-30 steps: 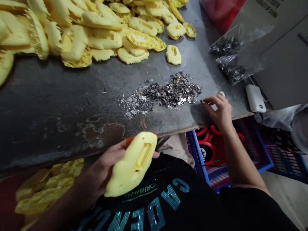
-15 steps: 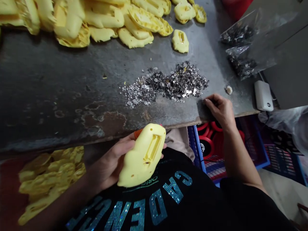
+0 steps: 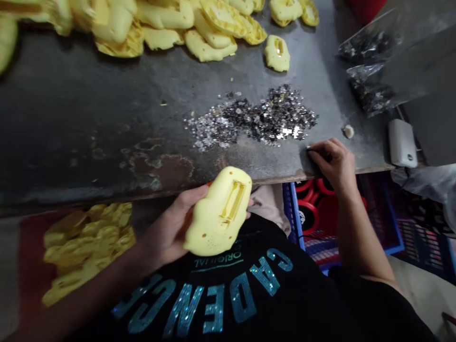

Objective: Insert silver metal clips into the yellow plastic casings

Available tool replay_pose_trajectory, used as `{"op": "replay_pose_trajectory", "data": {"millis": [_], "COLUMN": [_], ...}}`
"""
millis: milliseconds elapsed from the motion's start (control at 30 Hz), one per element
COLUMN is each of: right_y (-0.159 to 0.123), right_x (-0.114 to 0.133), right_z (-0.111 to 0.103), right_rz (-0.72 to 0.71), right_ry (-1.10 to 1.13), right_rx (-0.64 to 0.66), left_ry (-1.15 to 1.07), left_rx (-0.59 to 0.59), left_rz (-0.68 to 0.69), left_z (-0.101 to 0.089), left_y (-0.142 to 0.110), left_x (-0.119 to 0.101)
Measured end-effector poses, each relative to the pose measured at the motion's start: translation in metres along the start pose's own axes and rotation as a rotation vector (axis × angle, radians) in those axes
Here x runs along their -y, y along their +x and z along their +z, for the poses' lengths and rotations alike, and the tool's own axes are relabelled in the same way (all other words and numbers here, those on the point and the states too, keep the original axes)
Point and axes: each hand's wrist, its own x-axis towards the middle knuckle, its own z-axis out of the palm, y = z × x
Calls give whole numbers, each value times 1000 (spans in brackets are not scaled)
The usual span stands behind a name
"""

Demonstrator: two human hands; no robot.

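One yellow plastic shell [image 3: 218,213] is gripped in the left hand [image 3: 171,228], with the fingers wrapped behind it, and is held just below the edge of a grey metal-topped bench [image 3: 89,118]. The right hand [image 3: 333,164] is kept narrow, curled at the bench edge; whether anything is pinched cannot be told. On the bench, one pile of small metal pieces [image 3: 252,118] is spread near that hand, and one lone shell [image 3: 277,53] lies apart from a large heap of shells [image 3: 171,23]. Two clear plastic bags [image 3: 370,90] are filled with dark parts. A blue crate [image 3: 294,213] is loaded with red rings, and a second heap of yellow shells [image 3: 85,251] is seen below the bench
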Motion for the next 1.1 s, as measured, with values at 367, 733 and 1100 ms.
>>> {"op": "replay_pose_trajectory", "data": {"millis": [367, 733, 1100], "right_y": [-12, -7, -13], "right_x": [133, 153, 153], "right_z": [19, 23, 24], "right_rz": [-499, -713, -740], "right_ry": [394, 108, 60], "right_rx": [183, 187, 175], "left_ry": [2, -32, -63], "left_rx": [118, 120, 172], "left_rz": [85, 113, 123], "left_z": [5, 2, 2], "left_y": [-1, -4, -2], "left_x": [7, 12, 14]}}
